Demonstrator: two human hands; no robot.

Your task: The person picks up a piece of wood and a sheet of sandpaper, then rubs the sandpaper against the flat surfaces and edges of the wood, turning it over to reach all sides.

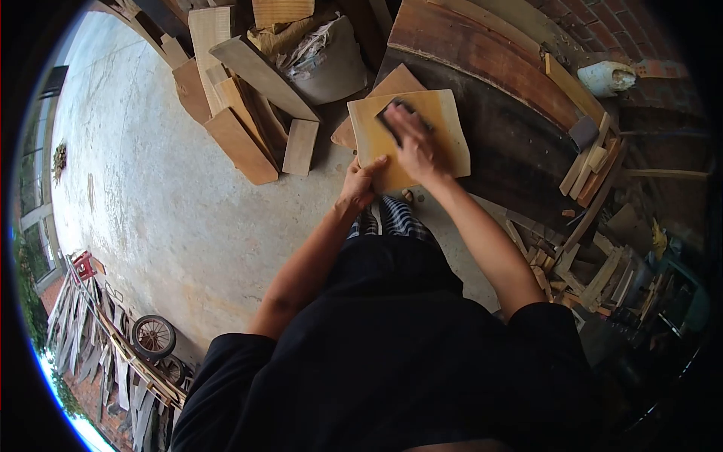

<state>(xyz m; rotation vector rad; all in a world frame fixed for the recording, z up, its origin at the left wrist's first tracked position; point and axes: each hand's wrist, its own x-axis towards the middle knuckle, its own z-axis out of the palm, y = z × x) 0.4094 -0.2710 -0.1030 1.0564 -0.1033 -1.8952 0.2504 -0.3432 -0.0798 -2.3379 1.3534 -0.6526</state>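
A yellowish wooden board (pixel 367 120) with slightly curved edges is held in front of my legs. My left hand (pixel 363 179) grips its lower left edge, with the thumb on the face and the other fingers mostly out of sight beneath. On the board's upper middle, my right hand (pixel 414 143) presses down a dark flat piece, apparently sandpaper (pixel 388 122); motion blurs the fingers a little. Behind the board, corners of a browner wooden piece (pixel 343 135) stick out, resting near the dark bench (pixel 497 147).
Planks (pixel 241 147) lean at the upper left beside a stuffed white sack (pixel 327 64). A long reddish-brown plank (pixel 482 56) lies across the bench. Small offcuts (pixel 595 162) and a dark block (pixel 584 132) sit to the right. Scrap wood (pixel 602 275) and a spoked wheel (pixel 154 337) lie lower down.
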